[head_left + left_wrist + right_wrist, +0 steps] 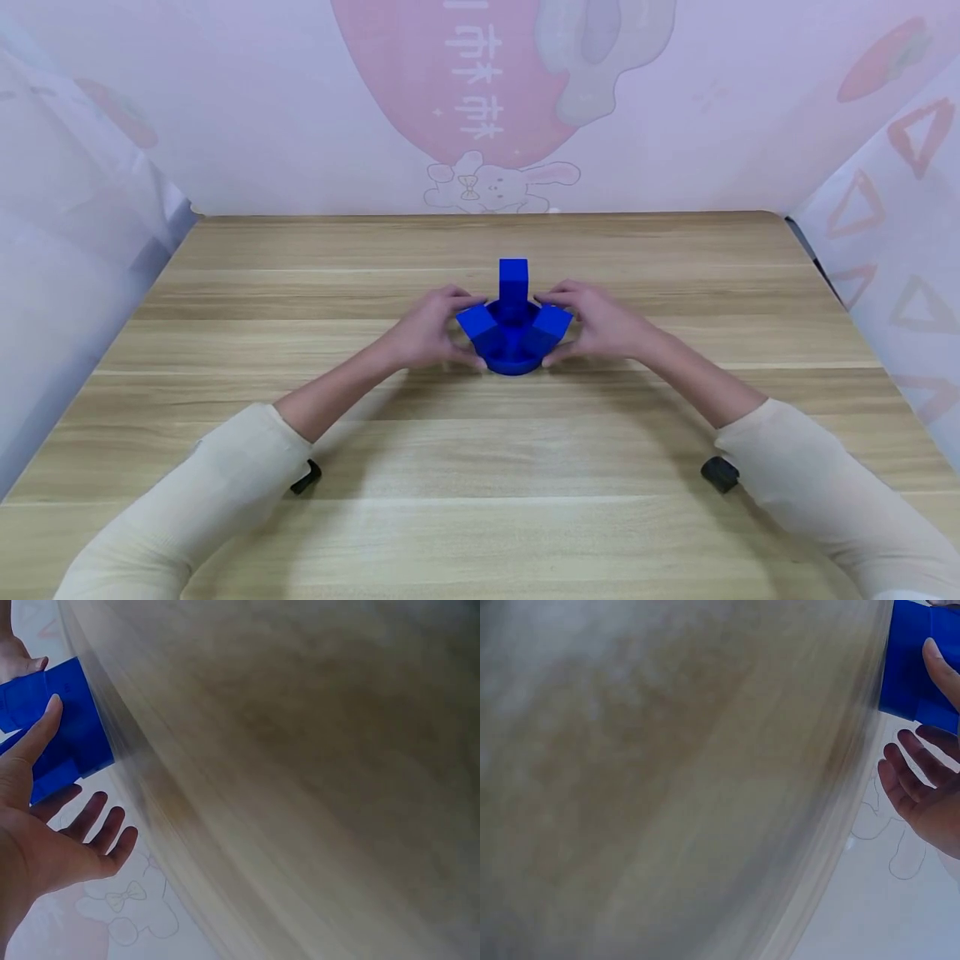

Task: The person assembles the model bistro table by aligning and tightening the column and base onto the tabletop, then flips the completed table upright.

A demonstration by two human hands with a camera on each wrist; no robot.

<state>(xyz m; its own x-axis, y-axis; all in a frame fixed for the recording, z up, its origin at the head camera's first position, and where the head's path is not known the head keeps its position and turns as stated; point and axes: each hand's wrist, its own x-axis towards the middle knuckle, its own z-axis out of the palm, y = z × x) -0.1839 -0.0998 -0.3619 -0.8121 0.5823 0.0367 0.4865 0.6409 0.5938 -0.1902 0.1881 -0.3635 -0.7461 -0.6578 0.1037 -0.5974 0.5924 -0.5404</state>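
Observation:
A blue round-based holder (513,365) with three angular blocks rising around its rim stands near the middle of the wooden table. From its left side my left hand (429,330) grips it, thumb at the front and index finger toward the back. My right hand (604,327) holds the opposite side in a mirrored way. In the left wrist view the thumb lies on the blue holder (86,724), while the other fingers spread below it. The right wrist view cuts off part of the blue holder (907,667), with the thumb against its side.
The wood-grain table (510,500) ends at a pale printed backdrop (285,125) behind, with similar sheets on both sides. A dark band or device (722,473) shows under the right sleeve, and another (307,477) under the left.

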